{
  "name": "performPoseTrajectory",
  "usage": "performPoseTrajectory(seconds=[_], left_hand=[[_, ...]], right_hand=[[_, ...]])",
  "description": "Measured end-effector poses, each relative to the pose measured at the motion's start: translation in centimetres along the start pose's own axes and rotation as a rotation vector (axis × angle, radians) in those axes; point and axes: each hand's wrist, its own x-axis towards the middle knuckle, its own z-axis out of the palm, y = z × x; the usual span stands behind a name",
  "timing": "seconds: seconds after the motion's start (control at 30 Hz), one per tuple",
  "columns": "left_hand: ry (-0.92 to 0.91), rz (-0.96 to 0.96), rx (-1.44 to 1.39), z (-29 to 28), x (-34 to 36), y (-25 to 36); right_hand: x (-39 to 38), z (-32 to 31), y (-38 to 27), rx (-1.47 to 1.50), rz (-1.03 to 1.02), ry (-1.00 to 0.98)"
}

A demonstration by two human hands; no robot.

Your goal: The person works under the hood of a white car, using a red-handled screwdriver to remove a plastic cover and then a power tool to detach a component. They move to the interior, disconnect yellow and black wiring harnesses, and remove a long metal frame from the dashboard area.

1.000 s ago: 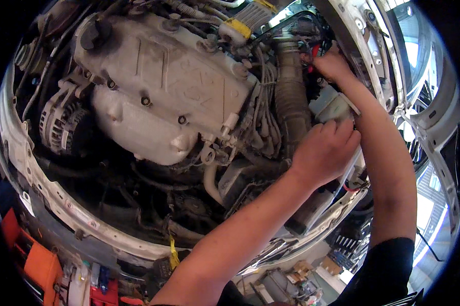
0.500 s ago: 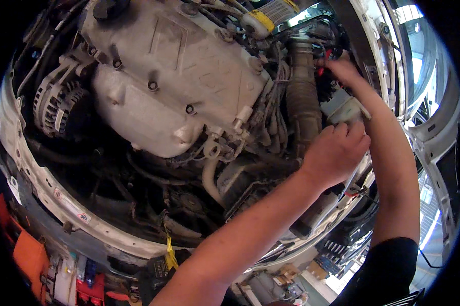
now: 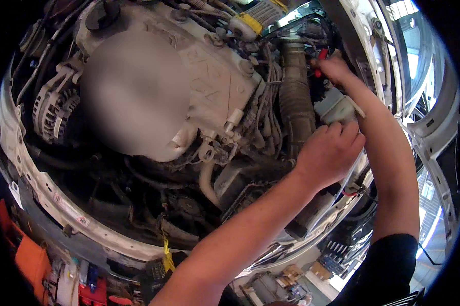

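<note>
My right hand (image 3: 334, 67) reaches deep into the engine bay beside the ribbed air intake hose (image 3: 295, 86). Its fingers are closed around a red object (image 3: 322, 54), perhaps a tool's handles; most of it is hidden. Nearer to me, my left hand (image 3: 332, 150) is curled shut just below a pale plastic housing (image 3: 343, 109). What its fingers hold, if anything, cannot be seen. From beneath that hand a thin pale tube or rod (image 3: 348, 178) runs down toward the front edge. My forearms cross no other part of each other.
Left of the hose lies the large grey engine cover (image 3: 214, 76), partly under a blurred patch. An alternator (image 3: 54, 109) sits at far left. A white body rim (image 3: 61, 204) curves along the front, with a yellow strap (image 3: 167, 255). Tools in an orange-red case (image 3: 31, 255) lie below.
The view has shifted slightly, moving the engine a little leftward in the picture. Both hands keep nearly the same places and grips. A blurred patch now covers part of the engine cover.
</note>
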Motion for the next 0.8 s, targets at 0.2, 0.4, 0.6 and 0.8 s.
performPoseTrajectory(seconds=[0.2,0.4,0.6,0.8], left_hand=[[0.003,0.027,0.024,0.2,-0.1,0.4],[0.014,0.018,0.021,0.1,-0.1,-0.1],[-0.027,0.019,0.014,0.0,-0.1,0.3],[-0.005,0.028,0.020,0.1,-0.2,0.0]], right_hand=[[0.8,0.1,2.5,0.316,-0.051,-0.110],[-2.8,-1.4,-1.4,0.458,0.049,-0.169],[-3.1,-1.0,0.6,0.790,0.067,-0.187],[-1.9,0.1,0.2,0.631,0.074,-0.124]])
